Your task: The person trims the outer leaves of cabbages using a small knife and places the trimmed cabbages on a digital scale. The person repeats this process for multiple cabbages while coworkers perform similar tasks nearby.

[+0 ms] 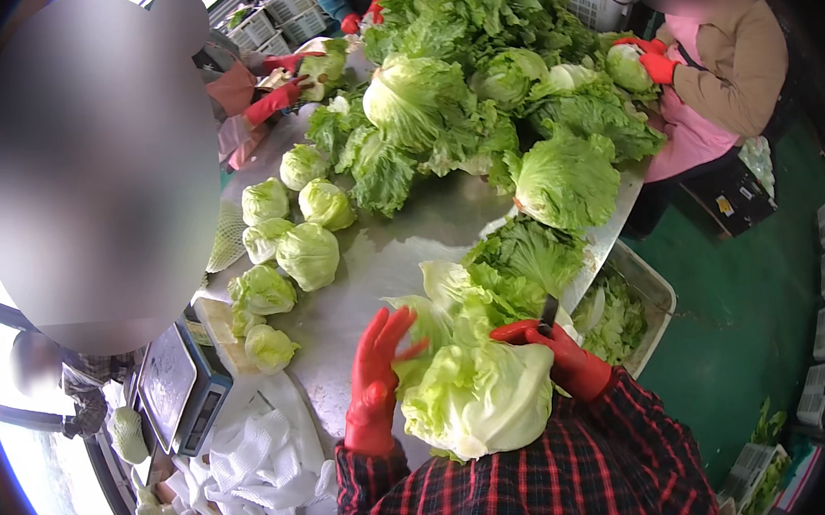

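Observation:
A large head of iceberg lettuce (pixel 483 399) with loose outer leaves lies close against my checked front, between my red-gloved hands. My left hand (pixel 381 374) is raised at its left side, fingers spread, with nothing in it. My right hand (pixel 559 355) is at the lettuce's upper right and holds a small dark-bladed knife (pixel 548 314), blade pointing up. Pale loose leaves (pixel 443 291) and darker green leaves (pixel 527 256) lie just beyond. Several trimmed lettuce heads (pixel 308 256) stand on the metal table (pixel 377 260) to the left.
Untrimmed lettuces (pixel 416 99) are heaped at the back. A bin of leaves (pixel 663 297) stands below the table's right edge. A scale (pixel 170 386) and white foam net sleeves (pixel 262 462) are at left. Co-workers' gloved hands (pixel 657 61) handle lettuces at the far right and far left.

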`<state>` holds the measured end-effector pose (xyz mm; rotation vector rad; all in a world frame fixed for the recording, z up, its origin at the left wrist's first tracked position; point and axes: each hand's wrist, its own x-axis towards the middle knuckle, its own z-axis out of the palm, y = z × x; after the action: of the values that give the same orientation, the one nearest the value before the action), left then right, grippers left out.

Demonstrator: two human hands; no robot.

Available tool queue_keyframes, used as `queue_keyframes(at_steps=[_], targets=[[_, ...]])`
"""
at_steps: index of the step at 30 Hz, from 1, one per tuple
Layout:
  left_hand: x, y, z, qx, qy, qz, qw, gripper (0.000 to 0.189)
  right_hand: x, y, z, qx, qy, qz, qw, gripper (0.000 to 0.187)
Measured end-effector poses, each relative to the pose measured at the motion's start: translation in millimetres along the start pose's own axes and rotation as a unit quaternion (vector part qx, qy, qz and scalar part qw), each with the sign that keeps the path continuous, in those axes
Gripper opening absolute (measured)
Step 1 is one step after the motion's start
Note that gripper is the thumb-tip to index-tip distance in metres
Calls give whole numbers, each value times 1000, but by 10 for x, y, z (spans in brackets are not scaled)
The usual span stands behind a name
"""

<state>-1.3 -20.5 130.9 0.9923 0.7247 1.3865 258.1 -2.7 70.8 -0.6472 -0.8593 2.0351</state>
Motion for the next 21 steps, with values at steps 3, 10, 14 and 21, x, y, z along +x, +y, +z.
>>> queue_keyframes(at_steps=[3,10,14,21], targets=[[-518,-418,-276,5,23,-149,989,105,108,56,-19,-101,28,-11,994,43],[-751,-1240,-476,-80,197,-246,946,78,428,845,-680,-449,179,-151,862,38],[-692,-1346,-488,127,229,-257,930,74,211,549,-479,-522,171,-24,835,51],[-354,-1002,8,604,1,31,797,91,-260,82,63,-562,60,18,825,59]])
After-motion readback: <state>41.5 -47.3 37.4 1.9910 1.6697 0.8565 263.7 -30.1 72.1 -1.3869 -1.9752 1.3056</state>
